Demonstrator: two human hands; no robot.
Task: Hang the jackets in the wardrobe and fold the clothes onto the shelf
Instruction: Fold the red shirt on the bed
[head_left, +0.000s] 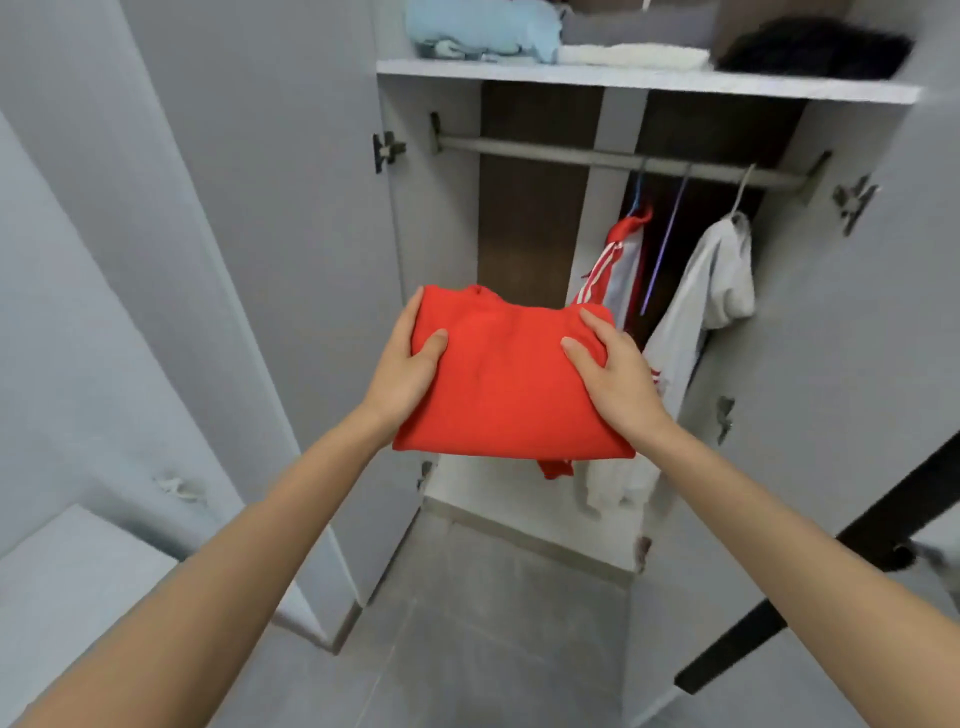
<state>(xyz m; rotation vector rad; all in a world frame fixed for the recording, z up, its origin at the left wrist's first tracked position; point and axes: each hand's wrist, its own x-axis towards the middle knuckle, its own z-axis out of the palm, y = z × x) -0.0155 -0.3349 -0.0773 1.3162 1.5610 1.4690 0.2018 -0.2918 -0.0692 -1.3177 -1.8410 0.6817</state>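
In the middle of the frame, both hands hold a folded red garment (506, 379) in the air in front of the open wardrobe (436, 249): the left hand (408, 364) grips its left edge with the thumb pressed on top, and the right hand (613, 371) grips its right edge the same way. At the top of the frame the shelf (649, 82) carries a light blue bundle (483, 31), a white folded piece (631, 56) and a dark item (813, 49). Below it, at the right, a red and white jacket (618, 265) and a pale grey jacket (711, 291) hang from the rail (545, 150).
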